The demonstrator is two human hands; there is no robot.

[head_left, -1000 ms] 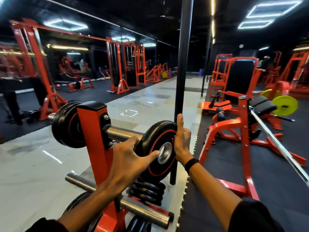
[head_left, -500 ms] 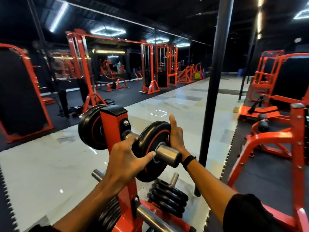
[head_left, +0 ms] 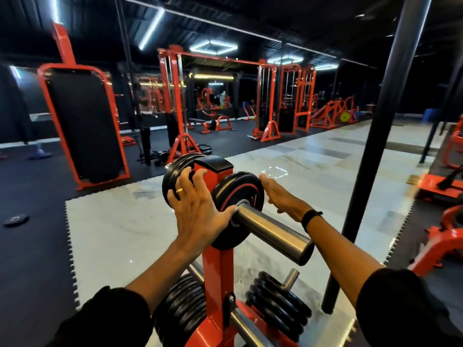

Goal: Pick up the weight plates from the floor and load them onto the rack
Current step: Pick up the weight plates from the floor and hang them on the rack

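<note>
A black weight plate with a red ring (head_left: 241, 191) sits on the upper steel peg (head_left: 273, 231) of the red rack post (head_left: 218, 269), pushed up near the post. My left hand (head_left: 198, 211) lies spread over the post, thumb on the plate's face beside the peg, fingers reaching toward the black plates (head_left: 172, 174) on the far side. My right hand (head_left: 280, 199) is held flat with straight fingers against the plate's right rim. A small black plate (head_left: 15, 219) lies on the dark mat at far left.
Lower pegs carry stacks of black plates at the right (head_left: 278, 304) and the left (head_left: 183, 311). A black pillar (head_left: 375, 136) stands just right of the rack. Red machines (head_left: 85, 121) line the dark mats around the glossy pale floor (head_left: 112, 226).
The plate has slid along the peg from its tip to near the post. My left hand moved up over the post. The view has swung left.
</note>
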